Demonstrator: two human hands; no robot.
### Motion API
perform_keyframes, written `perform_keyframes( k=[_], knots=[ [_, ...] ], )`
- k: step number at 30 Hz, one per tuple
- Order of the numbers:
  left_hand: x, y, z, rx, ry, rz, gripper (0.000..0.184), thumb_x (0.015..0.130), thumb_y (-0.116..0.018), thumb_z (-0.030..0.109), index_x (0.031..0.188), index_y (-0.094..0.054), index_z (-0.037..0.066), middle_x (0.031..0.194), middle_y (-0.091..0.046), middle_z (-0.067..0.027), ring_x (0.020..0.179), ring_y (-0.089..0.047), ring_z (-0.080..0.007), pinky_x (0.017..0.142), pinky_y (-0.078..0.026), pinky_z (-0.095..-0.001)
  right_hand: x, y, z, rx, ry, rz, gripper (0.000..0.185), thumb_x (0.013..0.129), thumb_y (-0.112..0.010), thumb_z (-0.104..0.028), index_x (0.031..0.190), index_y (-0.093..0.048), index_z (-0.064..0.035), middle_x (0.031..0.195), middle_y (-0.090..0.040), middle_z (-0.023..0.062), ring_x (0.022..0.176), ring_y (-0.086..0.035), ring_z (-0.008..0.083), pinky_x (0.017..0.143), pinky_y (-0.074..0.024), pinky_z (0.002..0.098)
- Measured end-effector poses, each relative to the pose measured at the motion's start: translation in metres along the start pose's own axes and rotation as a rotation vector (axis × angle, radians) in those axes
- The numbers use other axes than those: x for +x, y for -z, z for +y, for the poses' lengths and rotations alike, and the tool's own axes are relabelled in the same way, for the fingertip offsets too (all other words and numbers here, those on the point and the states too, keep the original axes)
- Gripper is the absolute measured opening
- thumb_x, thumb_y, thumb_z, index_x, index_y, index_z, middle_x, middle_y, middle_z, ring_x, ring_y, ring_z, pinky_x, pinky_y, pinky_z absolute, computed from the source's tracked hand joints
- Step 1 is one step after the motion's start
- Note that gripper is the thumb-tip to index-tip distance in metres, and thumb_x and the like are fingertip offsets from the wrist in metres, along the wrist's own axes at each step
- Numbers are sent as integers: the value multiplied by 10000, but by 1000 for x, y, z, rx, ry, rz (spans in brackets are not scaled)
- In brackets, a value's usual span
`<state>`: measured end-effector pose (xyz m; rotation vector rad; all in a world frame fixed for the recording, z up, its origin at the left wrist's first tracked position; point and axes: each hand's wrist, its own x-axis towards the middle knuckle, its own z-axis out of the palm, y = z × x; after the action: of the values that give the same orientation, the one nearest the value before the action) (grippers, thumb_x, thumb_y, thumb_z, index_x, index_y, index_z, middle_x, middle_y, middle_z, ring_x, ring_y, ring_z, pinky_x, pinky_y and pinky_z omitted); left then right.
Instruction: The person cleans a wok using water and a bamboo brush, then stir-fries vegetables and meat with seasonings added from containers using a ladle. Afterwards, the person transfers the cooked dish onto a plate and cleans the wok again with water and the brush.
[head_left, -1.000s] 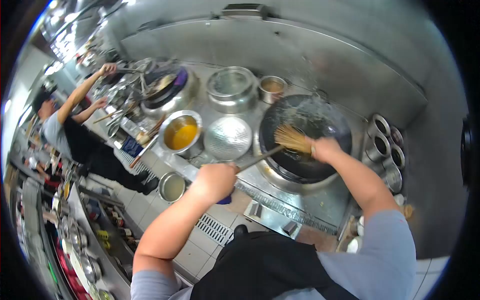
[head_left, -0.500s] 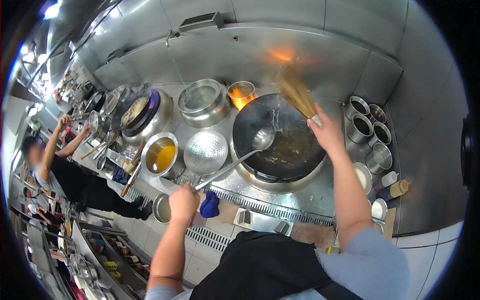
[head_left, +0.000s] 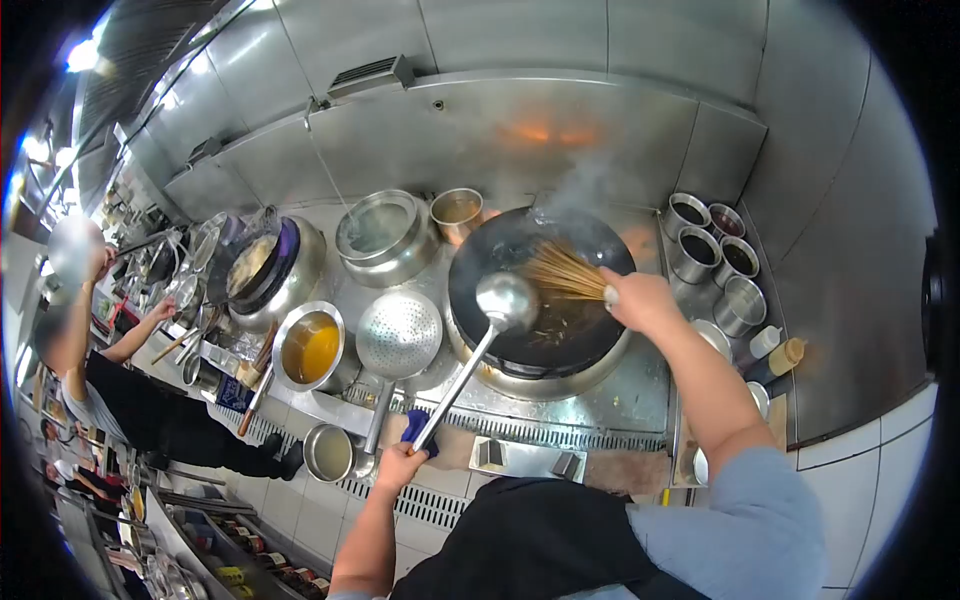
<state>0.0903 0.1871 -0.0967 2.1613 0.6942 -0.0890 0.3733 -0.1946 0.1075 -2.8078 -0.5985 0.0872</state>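
My right hand (head_left: 640, 299) is closed round the bound end of a bamboo wok brush (head_left: 562, 273), whose bristles fan out low over the inside of a large black wok (head_left: 585, 345). Brownish liquid with small bits shows in the wok's bottom. My left hand (head_left: 399, 467) grips the handle end of a long metal ladle (head_left: 505, 300). The ladle's bowl hangs at the wok's left side, its rounded back showing. Beneath the handle, near my left hand, lies a dark blue cloth (head_left: 418, 432).
Left of the wok are a perforated strainer (head_left: 399, 333), a pot of orange-yellow liquid (head_left: 311, 348) and a lidded pot (head_left: 380, 235). Metal containers of dark sauce (head_left: 697, 250) and squeeze bottles (head_left: 782, 357) line the right. Another person (head_left: 130, 390) works at the left wok (head_left: 255, 265). Steam rises behind my wok.
The brush has come down from above the wok's back right into it. My left hand has drawn toward me, and the ladle's bowl has turned over and shifted left. Flames by the rear pot have shrunk.
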Motion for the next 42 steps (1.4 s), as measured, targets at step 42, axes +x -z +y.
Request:
perform_keyframes(
  k=[42],
  knots=[
    [-33,37,-19,469,86,300,442,793,-617,177,1198,-497,47,1045,-581,-191,852,-628,-371,734,-514,-472,100,-102,-46,-864,-34,-255,184,795,-604,-91,915,-742,-70,886,-717,101,729,-703,252,416,-516,528]
  ],
)
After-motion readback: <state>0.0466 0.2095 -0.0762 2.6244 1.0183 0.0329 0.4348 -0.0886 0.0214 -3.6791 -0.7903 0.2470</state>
